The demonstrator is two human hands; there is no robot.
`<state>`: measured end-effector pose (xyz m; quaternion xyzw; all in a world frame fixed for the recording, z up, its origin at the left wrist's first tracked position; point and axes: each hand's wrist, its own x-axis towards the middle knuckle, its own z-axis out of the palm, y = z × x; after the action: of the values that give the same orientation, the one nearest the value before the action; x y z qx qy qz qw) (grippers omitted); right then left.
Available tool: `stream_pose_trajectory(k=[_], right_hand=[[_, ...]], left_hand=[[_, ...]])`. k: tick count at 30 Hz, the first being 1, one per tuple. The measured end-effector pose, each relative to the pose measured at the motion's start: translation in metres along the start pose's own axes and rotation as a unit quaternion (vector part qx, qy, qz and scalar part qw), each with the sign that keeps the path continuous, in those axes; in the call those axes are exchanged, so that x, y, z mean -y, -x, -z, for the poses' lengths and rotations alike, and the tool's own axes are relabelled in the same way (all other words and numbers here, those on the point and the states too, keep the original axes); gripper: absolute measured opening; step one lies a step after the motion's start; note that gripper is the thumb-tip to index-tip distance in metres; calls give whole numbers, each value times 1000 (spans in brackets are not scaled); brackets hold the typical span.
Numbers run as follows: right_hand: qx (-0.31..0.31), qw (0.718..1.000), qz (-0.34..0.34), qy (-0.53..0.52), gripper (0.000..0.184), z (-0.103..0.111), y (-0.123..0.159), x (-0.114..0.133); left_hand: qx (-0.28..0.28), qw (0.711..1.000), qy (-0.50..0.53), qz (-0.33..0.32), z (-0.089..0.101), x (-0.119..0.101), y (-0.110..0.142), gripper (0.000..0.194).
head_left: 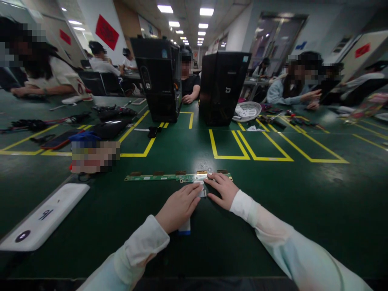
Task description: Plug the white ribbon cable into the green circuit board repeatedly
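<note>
A long, narrow green circuit board (157, 177) lies crosswise on the table in front of me. A white flat ribbon cable (184, 229) with a blue end runs out from beneath my left hand (178, 206). That hand's fingers are pressed together with the thumb on the cable's white part near the board's lower edge; the cable's middle is hidden under the palm. My right hand (223, 190) rests over the right part of the board with its fingers apart. Its index and middle fingertips touch the board by the connector, and the thumb points toward the cable.
Two black computer towers (156, 81) stand across the green table, with a person behind them. A white casing (45, 218) lies at my left, below a blurred bundle of items. Dark cables (45, 121), a white basket (247, 110) and yellow tape outlines (269, 159) are farther off.
</note>
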<state>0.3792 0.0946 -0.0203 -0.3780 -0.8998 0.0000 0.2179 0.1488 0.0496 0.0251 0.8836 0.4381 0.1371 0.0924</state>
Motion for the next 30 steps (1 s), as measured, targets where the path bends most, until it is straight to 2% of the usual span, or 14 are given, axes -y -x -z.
stream_pose_trajectory(k=[5, 8, 12, 16, 19, 23, 30], right_hand=[[22, 1000, -6, 13, 51, 0, -1, 1], [26, 999, -10, 15, 51, 1, -1, 2], [31, 999, -13, 13, 51, 4, -1, 3], [37, 999, -13, 11, 51, 4, -1, 3], [35, 999, -9, 10, 51, 3, 0, 2], [37, 999, -7, 8, 51, 4, 0, 1], [42, 998, 34, -17, 51, 15, -5, 14]], left_hand=[[-63, 995, -5, 80, 14, -1, 11, 46], [-59, 992, -44, 103, 17, 0, 28, 47], [-34, 986, -106, 125, 7, 12, 65, 50], [-64, 977, -150, 141, -9, 38, 106, 54], [-83, 970, -173, 149, -14, 57, 125, 59], [-100, 968, -161, 167, -11, 68, 127, 58], [-115, 964, -126, 204, -5, 66, 112, 59]])
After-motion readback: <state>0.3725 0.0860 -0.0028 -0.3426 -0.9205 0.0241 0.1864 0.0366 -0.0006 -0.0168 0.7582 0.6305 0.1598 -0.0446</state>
